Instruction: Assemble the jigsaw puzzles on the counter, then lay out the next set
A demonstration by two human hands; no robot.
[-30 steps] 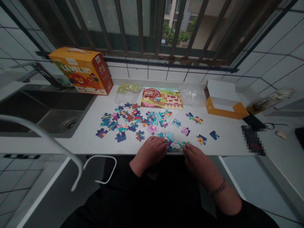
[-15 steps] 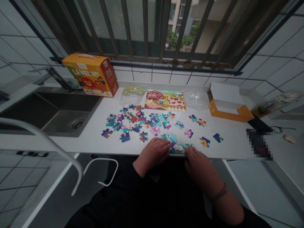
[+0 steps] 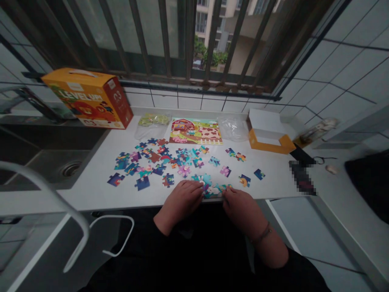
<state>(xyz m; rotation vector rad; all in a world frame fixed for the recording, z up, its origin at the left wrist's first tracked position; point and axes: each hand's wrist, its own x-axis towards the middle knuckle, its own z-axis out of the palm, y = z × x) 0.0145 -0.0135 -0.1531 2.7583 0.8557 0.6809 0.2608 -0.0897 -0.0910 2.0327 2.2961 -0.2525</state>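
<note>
We're seeing a sink sitting at left, a big orange box standing just beside it, near the wall. Bars are crossing the window; greenery is showing outside. We're noting a clear bag lying between the farm picture and an open carton. A white tube is curving across lower left. Tiles are covering the right wall. A dark thing is lying at right, pixelated, so we're not identifying it.
</note>
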